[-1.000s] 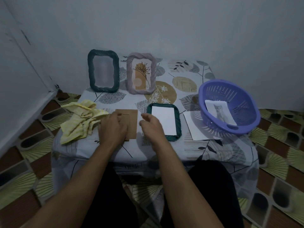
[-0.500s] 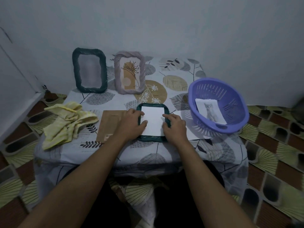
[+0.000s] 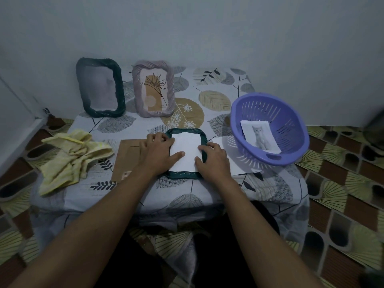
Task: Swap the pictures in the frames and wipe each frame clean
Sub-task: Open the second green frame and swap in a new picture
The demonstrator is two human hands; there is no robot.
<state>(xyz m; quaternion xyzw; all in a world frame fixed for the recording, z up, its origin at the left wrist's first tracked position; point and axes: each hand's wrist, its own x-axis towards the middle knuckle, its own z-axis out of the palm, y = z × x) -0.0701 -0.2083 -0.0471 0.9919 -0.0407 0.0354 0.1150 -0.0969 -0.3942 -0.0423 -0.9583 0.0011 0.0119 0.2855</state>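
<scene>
My left hand point(image 3: 159, 151) lies palm down on the left rim of the dark green frame point(image 3: 182, 175), which lies flat at the centre of the picture. Its thumb presses on the white sheet point(image 3: 186, 150) set in the frame. My right hand point(image 3: 212, 157) lies palm down on the right rim, thumb on the same sheet. The hands are apart and neither is closed around anything.

- Left of the frame: a brown backing board point(image 3: 126, 156), partly under my left hand.
- Far left: a crumpled yellow cloth point(image 3: 72, 159).
- Right: a purple basket point(image 3: 268, 113) holding a cat picture point(image 3: 260, 137).
- Upper left, upright against the wall: a second green frame point(image 3: 119, 88) and a mauve frame point(image 3: 171, 90) with a plant picture point(image 3: 154, 92).
</scene>
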